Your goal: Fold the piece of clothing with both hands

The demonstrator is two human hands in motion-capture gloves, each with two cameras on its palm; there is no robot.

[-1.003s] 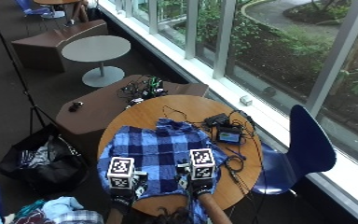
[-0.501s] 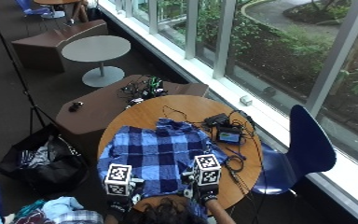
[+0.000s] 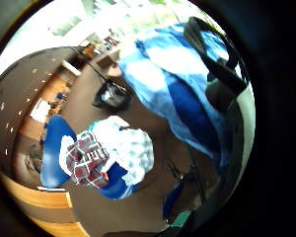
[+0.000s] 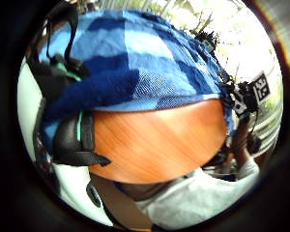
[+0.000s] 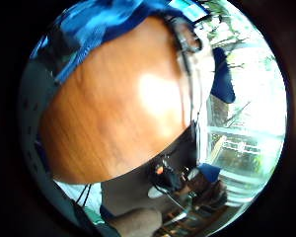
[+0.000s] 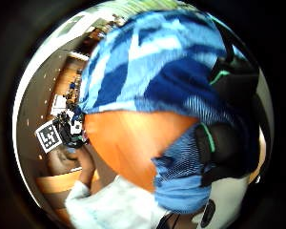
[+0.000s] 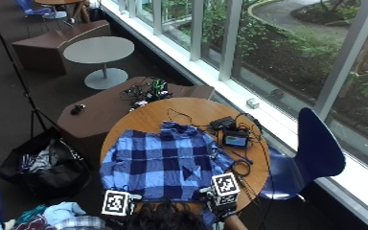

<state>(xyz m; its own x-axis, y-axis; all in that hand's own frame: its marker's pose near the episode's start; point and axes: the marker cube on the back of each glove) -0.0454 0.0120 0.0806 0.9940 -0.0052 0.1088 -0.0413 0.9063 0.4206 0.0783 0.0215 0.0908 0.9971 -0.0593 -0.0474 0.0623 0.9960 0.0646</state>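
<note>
A blue plaid shirt lies spread flat on the round wooden table, collar toward the window. My left hand is at its near left corner and my right hand at its near right corner, both by the table's near edge. In the left thumb side palm view, black fingers curl over the shirt's hem above bare wood. The right thumb side palm view shows my right fingers pinching the hem the same way.
A small screen device and tangled cables lie on the table's right side, close to the shirt. A blue chair stands to the right. A black bag and a clothes pile are on the floor at the left.
Both hands have drawn back toward me to the table's near edge and moved slightly apart, and the shirt's near hem has come with them.
</note>
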